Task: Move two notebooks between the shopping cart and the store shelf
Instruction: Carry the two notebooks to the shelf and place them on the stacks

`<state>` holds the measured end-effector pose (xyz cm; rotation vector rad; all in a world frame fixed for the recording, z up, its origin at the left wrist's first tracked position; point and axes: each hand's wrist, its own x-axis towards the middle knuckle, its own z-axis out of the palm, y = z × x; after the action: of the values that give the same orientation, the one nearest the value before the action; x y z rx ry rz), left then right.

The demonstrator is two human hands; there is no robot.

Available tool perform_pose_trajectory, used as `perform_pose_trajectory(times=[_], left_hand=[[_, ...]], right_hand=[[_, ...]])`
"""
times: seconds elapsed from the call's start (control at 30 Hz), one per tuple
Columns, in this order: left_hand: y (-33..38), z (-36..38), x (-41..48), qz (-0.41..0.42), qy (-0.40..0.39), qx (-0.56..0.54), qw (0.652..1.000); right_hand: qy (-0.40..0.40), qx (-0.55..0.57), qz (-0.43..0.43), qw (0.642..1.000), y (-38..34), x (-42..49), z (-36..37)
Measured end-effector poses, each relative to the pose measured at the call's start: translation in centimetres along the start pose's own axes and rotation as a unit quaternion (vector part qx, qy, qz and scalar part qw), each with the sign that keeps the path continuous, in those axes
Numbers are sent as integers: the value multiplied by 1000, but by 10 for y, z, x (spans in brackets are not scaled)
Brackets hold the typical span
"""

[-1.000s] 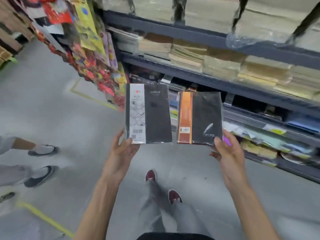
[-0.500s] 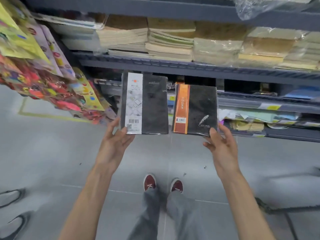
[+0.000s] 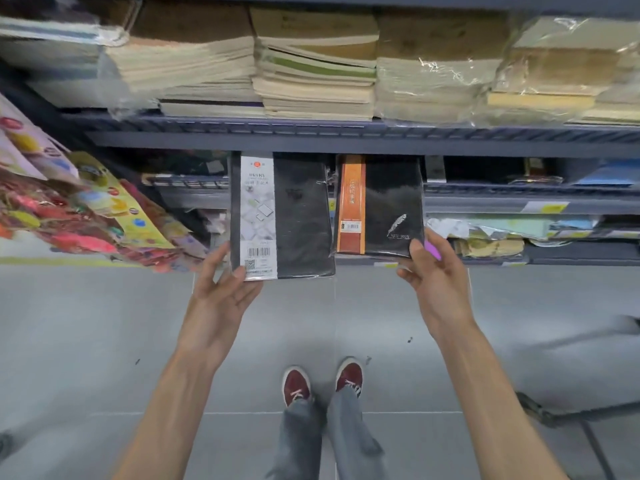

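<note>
Nearest, at 6 o'clock, a pair of dark red shoes [image 3: 322,382] with white laces stands on the grey floor [image 3: 86,341], grey trousers [image 3: 325,441] above them. At 4 o'clock a dark metal frame [image 3: 554,415] crosses the floor; what it belongs to cannot be told. Both forearms reach up from the lower edge, the two hands held apart, each clamped on its own notebook. The left hand [image 3: 221,289], at 8 o'clock from centre, grips the lower left corner of the white-banded notebook [image 3: 301,216], thumb on the front beside a QR code. That black, film-wrapped book carries a white strip with a red round mark at the top, a word that looks like "DIARY", small characters too blurred to read, and a barcode lower down. The right hand [image 3: 437,277], at 4 o'clock from centre, pinches the lower right corner of the orange-banded notebook [image 3: 393,199], also black, with vertical characters on the orange strip, a small barcode label, and a silver feather over what seems to read "NOTE BOOK". A small purple thing [image 3: 433,250] shows by the fingers. The books are upright, side by side, just in front of the shelf [image 3: 346,137]. Behind them, at 9 o'clock, hang bright sticker packs [image 3: 79,209]; at 3 o'clock a lower rail bears a yellow price tag [image 3: 550,207], unreadable. Farthest, at 12 o'clock, lie stacks [image 3: 311,77] of pale, plastic-wrapped notebooks.
</note>
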<state>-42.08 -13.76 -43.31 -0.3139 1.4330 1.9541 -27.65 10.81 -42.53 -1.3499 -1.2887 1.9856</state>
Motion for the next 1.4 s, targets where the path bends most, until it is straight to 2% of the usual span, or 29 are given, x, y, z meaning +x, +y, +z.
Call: perform_pose_trajectory(times=[0.33, 0.53, 0.7, 0.83, 1.13, 1.4], left_hand=[[11, 2, 41, 60, 0, 50, 997], [0, 6, 57, 165, 10, 97, 982], [-8, 8, 65, 252, 16, 154, 955], [-11, 15, 81, 319, 40, 138, 937], [-27, 28, 130, 437, 89, 136, 885], [-41, 21, 164, 529, 79, 140, 833]], right_hand=[[-16, 8, 3, 1000, 7, 27, 5], [-69, -20, -73, 995, 5, 24, 6], [-67, -38, -150, 986, 15, 33, 10], [-40, 3, -197, 980, 28, 47, 19], [35, 17, -313, 949, 43, 88, 31], [15, 13, -390, 921, 66, 130, 33]])
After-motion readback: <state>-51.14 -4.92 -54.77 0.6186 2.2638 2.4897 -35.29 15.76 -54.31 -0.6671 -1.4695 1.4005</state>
